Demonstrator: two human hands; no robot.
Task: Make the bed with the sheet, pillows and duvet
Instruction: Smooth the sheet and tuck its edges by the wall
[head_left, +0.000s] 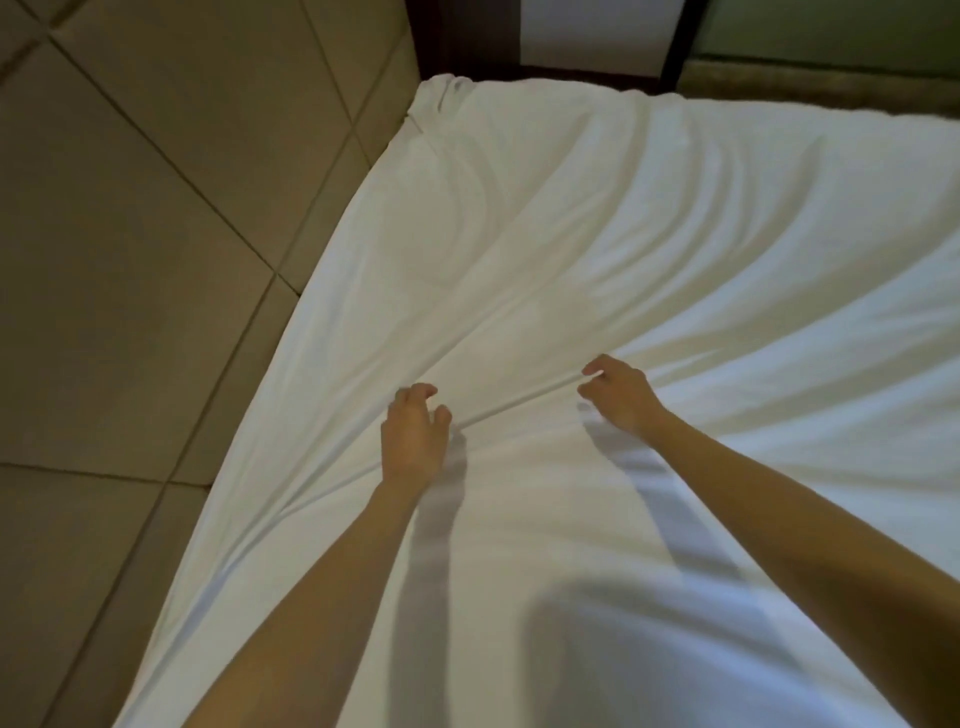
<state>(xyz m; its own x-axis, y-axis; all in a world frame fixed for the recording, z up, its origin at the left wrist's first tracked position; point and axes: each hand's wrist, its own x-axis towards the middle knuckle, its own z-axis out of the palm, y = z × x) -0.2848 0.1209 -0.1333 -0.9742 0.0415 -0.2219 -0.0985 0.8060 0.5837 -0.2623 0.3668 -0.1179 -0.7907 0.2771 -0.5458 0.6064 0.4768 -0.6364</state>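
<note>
A white sheet (649, 218) covers the whole bed, with long wrinkles fanning out from the middle. My left hand (413, 441) pinches a raised fold of the sheet with curled fingers. About a hand's width to the right, my right hand (615, 392) pinches the same fold, which runs taut between both hands. The sheet hangs over the bed's left side and wraps the far left corner (441, 93). No pillows or duvet are in view.
A padded beige headboard or wall panel (156, 234) with stitched seams runs along the bed's left side. A dark wooden frame (467, 41) and a greenish panel (831, 31) stand beyond the far edge.
</note>
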